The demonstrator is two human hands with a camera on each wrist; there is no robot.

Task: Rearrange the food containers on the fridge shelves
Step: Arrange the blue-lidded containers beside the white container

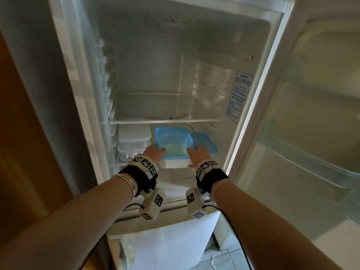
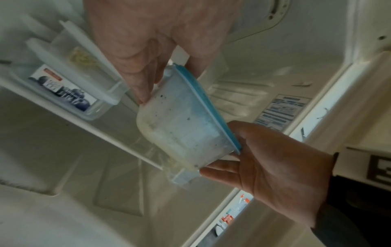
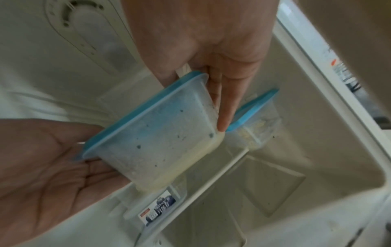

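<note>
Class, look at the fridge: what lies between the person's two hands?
The blue-lidded container, held between the left hand and the right hand by its sides; all three views show it.

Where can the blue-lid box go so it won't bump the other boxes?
The upper glass shelf is bare from wall to wall. The lower shelf is crowded: stacked white-lid boxes on the left, another blue-lid box on the right.

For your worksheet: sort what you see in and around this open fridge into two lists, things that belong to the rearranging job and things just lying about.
Belongs to the job:
- held blue-lidded container
- left hand
- right hand
- second blue-lidded container
- stacked white-lidded containers
- upper glass shelf

Just there:
- blue label on the fridge wall
- open door
</note>
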